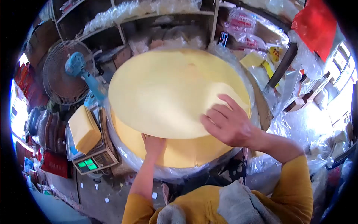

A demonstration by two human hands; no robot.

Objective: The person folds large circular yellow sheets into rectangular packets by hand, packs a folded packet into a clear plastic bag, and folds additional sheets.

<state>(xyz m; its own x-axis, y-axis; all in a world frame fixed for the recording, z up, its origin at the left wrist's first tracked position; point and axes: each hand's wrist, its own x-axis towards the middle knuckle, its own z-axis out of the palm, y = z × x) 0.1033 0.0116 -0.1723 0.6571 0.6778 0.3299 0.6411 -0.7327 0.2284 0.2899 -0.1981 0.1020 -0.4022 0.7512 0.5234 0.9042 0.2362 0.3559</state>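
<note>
A large round pale-yellow sheet (pixel 160 93) lies tilted over a round yellow stack (pixel 179 153), its near edge raised off the stack. My left hand (pixel 153 145) reaches to that near edge, with its fingertips partly hidden under the sheet. My right hand (pixel 227 121) is above the right side of the sheet with its fingers curled and apart, and nothing shows in it. Clear plastic wrap (pixel 130 158) surrounds the stack.
At the left, a scale (pixel 95 161) with a lit green display bears a block of folded yellow sheets (pixel 85 128). Behind it stands a blue fan (pixel 76 64). Shelves (pixel 164 15) hold plastic bags at the back. A red bag (pixel 315 28) hangs at the upper right.
</note>
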